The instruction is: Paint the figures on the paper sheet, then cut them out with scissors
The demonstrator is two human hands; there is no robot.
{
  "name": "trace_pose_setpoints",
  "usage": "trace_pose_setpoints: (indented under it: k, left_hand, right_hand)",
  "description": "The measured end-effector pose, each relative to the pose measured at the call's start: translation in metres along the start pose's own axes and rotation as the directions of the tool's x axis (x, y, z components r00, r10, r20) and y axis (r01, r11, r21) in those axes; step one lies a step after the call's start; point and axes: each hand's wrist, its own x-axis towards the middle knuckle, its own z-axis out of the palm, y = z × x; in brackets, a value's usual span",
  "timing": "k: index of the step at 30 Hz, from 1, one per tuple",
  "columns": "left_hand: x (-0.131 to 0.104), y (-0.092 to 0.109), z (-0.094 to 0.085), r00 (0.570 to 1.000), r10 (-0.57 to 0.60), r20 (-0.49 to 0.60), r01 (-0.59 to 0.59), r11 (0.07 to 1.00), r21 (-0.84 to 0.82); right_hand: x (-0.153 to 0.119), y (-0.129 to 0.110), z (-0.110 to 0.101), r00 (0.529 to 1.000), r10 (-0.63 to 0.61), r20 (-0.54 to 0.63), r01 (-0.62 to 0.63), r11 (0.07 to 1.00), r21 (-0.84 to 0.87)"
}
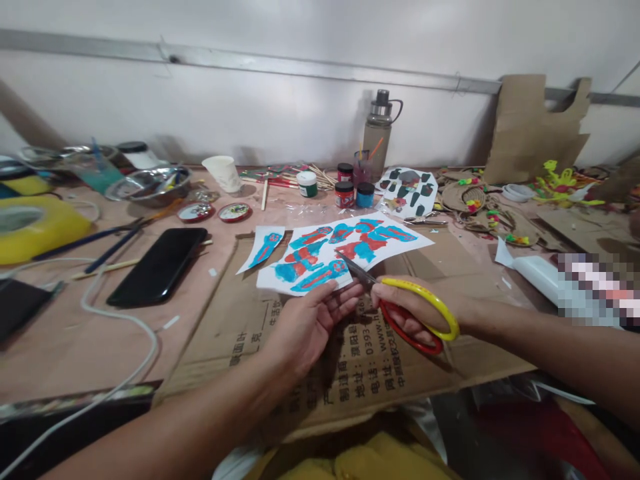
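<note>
My left hand pinches the near edge of a white paper sheet painted with blue and red shapes. My right hand grips scissors with yellow and red handles. The scissor blades point up and left into the sheet's near edge, close to my left fingertips. A smaller cut piece of painted paper lies just left of the sheet. Both sheet and piece rest over a flattened cardboard box with printed text.
A black phone lies to the left, with pencils, a white cable, a metal bowl and a paper cup. Paint jars and a bottle stand behind. Cardboard craft pieces fill the right side.
</note>
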Motion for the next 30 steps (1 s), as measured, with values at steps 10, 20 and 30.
trace_pose_setpoints:
  k: [10, 20, 30]
  left_hand:
    - [-0.001, 0.004, -0.002, 1.000, -0.014, -0.022, 0.015, 1.000, 0.026]
    - [0.000, 0.008, -0.009, 1.000, -0.006, -0.013, 0.006, 1.000, 0.030]
    - [-0.001, 0.012, -0.015, 1.000, -0.002, -0.009, 0.002, 0.999, 0.049]
  right_hand:
    - [0.003, 0.001, -0.007, 0.999, -0.024, 0.043, 0.026, 0.998, -0.058]
    - [-0.001, -0.006, -0.008, 0.998, -0.025, 0.056, 0.031, 0.993, -0.110]
    - [0.000, -0.008, -0.008, 0.998, -0.026, 0.062, 0.036, 0.985, -0.169]
